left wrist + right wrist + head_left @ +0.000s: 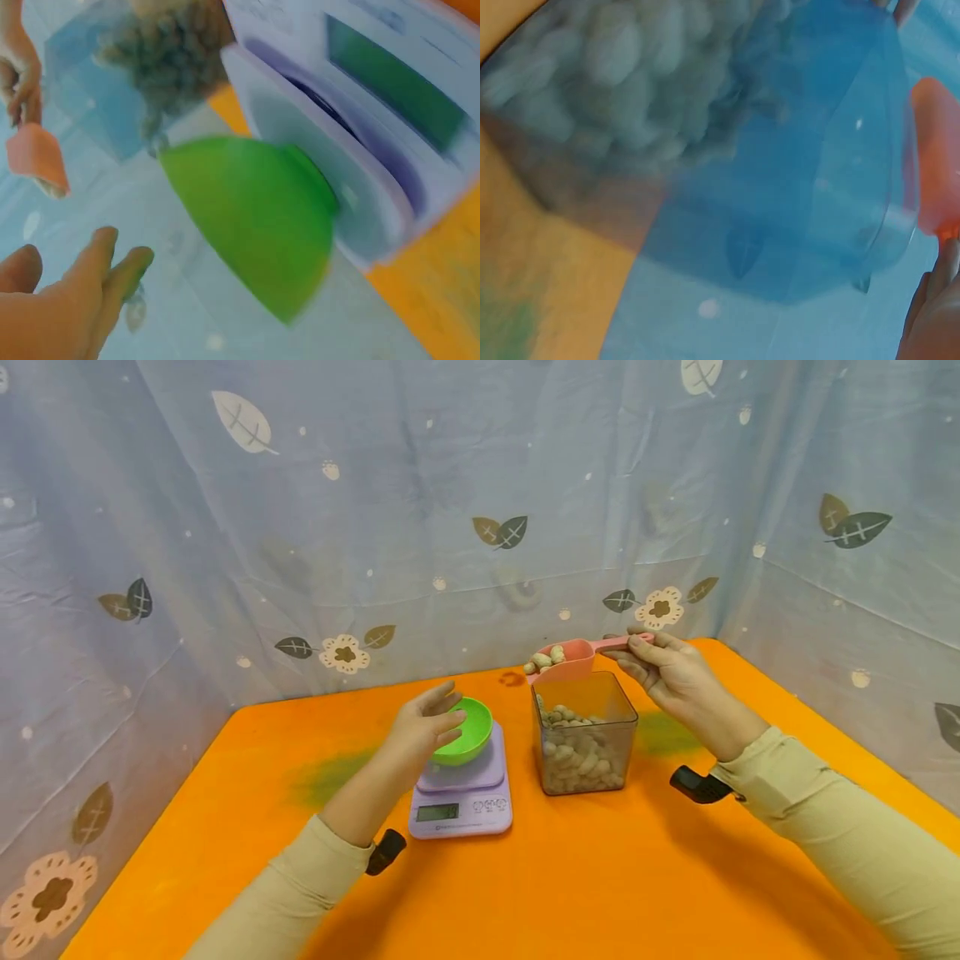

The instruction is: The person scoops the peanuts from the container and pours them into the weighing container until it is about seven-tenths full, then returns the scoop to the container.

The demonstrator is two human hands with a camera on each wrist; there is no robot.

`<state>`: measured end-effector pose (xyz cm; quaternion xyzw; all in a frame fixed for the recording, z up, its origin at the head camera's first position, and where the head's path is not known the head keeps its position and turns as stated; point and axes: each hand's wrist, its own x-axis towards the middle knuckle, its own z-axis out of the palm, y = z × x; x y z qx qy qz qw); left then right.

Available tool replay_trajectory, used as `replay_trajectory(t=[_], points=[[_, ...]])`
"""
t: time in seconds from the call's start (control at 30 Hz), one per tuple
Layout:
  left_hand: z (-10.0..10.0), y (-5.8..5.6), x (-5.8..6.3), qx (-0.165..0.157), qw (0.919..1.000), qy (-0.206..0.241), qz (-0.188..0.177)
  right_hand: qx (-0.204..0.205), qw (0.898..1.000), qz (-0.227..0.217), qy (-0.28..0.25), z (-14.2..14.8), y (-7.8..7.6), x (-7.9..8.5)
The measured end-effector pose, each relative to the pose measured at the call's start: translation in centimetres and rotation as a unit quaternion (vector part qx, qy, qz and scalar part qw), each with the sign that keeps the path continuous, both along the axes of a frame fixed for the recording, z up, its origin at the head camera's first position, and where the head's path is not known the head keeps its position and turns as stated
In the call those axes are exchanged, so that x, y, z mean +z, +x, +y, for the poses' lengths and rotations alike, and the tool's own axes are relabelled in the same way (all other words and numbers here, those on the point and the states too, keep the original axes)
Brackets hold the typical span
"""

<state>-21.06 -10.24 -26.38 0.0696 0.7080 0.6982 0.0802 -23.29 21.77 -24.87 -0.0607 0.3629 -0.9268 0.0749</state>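
My right hand point(675, 681) pinches the handle of a pink scoop point(581, 652) that carries a few unshelled peanuts point(546, 658). The scoop is above the back rim of a clear square container point(583, 735), which is partly filled with peanuts point(577, 764). On the left, a green bowl point(474, 735) sits on the platform of a lilac kitchen scale point(461, 806). My left hand point(423, 727) hovers beside the bowl with loosely bent fingers and holds nothing; in the left wrist view its fingertips point(135, 262) are apart from the bowl point(247, 217).
An orange tabletop point(600, 877) lies under everything, with the container right of the scale. A pale blue curtain point(420, 527) with leaf and flower prints hangs behind and at both sides. Each wrist wears a black camera mount point(699, 783).
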Motion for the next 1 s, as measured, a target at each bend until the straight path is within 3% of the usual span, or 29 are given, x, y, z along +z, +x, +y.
replay_trajectory(t=[0.2,0.47,0.7,1.0], points=[[-2.7,-0.3,-0.3,0.045,0.9963,-0.065,0.034,-0.001,1.0,-0.005,0.006,-2.2,0.0,0.5],[-4.6,-1.4,-1.7,0.084,0.9901,-0.112,0.009,-0.018,0.999,-0.018,0.032,-5.1,0.0,0.7],[-5.2,-2.5,-3.1,0.08,0.9932,-0.082,-0.018,-0.031,0.997,-0.022,0.065,-7.1,-0.4,0.4],[-5.3,-3.0,-4.3,0.065,0.9962,-0.046,-0.035,-0.042,0.991,-0.019,0.125,-9.4,-0.9,0.1]])
